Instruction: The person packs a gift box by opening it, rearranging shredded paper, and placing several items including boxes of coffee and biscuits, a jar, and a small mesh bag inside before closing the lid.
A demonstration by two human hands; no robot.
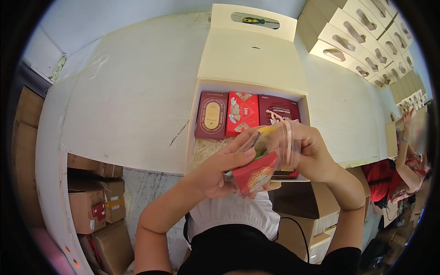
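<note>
My left hand grips a clear plastic drawstring bag with a red packet and other small items inside. At the bag's mouth, my right hand has its fingers closed on the gathered plastic beside the pink drawstring. Both hands are over the near part of an open cream gift box. Along its far side stand a maroon honey box, a red box and a maroon coffee package, partly covered by the bag. Pale shredded filler shows at the near left.
The box's lid lies folded back; a screwdriver shows through its handle slot. Cream boxes are stacked at the far right of the white table. Cardboard cartons stand below. Another person is at the right.
</note>
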